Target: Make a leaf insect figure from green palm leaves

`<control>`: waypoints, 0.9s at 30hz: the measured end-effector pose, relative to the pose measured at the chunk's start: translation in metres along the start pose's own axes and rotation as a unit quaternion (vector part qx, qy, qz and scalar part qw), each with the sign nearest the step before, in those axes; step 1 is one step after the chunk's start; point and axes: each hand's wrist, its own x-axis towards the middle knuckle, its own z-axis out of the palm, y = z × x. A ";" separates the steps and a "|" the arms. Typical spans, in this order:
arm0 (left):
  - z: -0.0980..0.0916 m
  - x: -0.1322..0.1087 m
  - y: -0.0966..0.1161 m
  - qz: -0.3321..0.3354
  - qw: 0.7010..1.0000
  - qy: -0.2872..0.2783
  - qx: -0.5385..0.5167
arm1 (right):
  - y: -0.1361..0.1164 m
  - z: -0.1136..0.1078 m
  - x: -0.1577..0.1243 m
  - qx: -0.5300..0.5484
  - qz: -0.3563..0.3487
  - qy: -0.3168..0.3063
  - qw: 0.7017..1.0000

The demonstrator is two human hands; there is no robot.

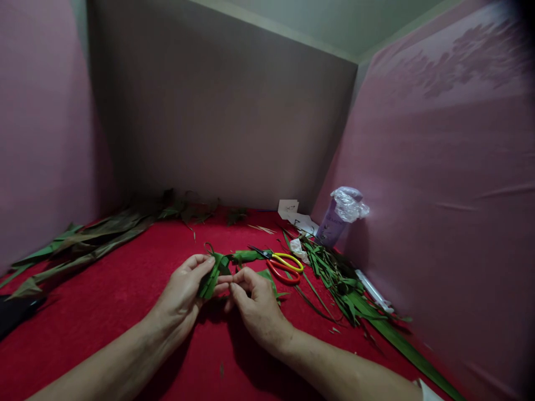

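Note:
My left hand (184, 292) is closed around a folded bundle of green leaf strips (212, 275), thumb on top. My right hand (254, 303) meets it from the right, with thumb and forefinger pinched on the bundle's right edge. Both hands hover just above the red cloth (125, 289). Scissors (281, 263) with one yellow and one red handle lie just beyond my right hand, blades pointing left over a green leaf piece (246, 256).
Long green leaves (83, 239) are piled along the back left. Cut leaf strips (346, 284) lie heaped at the right beside a purple cup (334, 223) with plastic wrap on top. White paper scraps (292, 214) sit at the back. Pink walls close in on both sides.

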 end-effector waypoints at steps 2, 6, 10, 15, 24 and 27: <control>0.000 0.000 0.000 -0.004 1.000 0.004 0.001 | -0.001 0.000 0.000 -0.002 -0.001 0.002 1.000; 0.002 0.000 0.000 -0.007 1.000 0.005 -0.001 | 0.001 0.000 0.001 0.003 0.001 0.002 1.000; 0.002 0.000 -0.001 -0.007 1.000 0.001 -0.015 | 0.004 0.000 0.002 0.020 0.011 0.003 1.000; 0.000 0.001 -0.001 -0.019 0.999 -0.025 -0.019 | 0.001 0.000 0.002 0.052 0.022 0.001 0.998; -0.002 0.002 -0.002 -0.016 0.999 -0.018 -0.029 | 0.001 -0.001 0.001 0.002 0.009 0.018 1.000; -0.002 0.003 -0.003 -0.012 1.000 -0.018 -0.022 | 0.001 -0.001 0.001 -0.018 0.009 0.019 1.000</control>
